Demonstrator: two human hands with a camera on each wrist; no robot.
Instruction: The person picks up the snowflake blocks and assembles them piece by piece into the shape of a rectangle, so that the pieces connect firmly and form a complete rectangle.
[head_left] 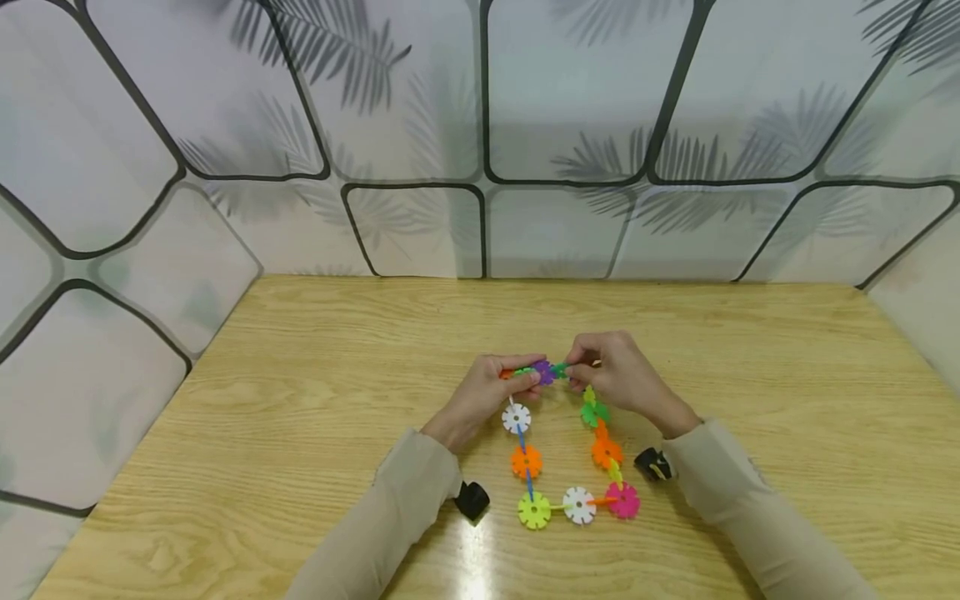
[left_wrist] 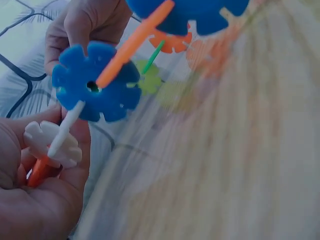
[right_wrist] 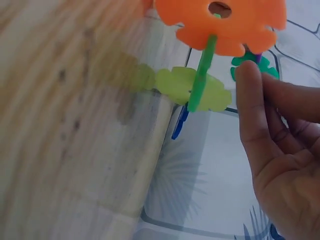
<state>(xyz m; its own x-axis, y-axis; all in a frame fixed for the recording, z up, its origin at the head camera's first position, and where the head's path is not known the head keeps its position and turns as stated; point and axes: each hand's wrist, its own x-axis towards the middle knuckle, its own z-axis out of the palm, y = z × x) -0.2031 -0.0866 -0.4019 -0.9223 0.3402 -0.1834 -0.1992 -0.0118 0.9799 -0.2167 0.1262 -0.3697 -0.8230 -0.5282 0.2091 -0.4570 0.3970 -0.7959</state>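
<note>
A chain of notched plastic discs, slotted into one another, runs in a loop on the table. My left hand (head_left: 491,387) grips its far left part, the thumb pressed on the purple disc (head_left: 544,372). Between the thumb and fingers of my right hand (head_left: 618,371) is the green disc (head_left: 560,371), touching the purple one. In the left wrist view, a white disc (left_wrist: 37,135) and a blue disc (left_wrist: 110,102) show by the left hand (left_wrist: 45,200). The right wrist view has the right hand (right_wrist: 285,145) beside an orange disc (right_wrist: 225,35).
The loop's near side holds a lime disc (head_left: 534,511), a white disc (head_left: 579,506) and a pink disc (head_left: 623,500). Black wrist devices (head_left: 472,502) sit by both cuffs. The wooden table (head_left: 300,400) ends at a patterned backdrop (head_left: 420,229).
</note>
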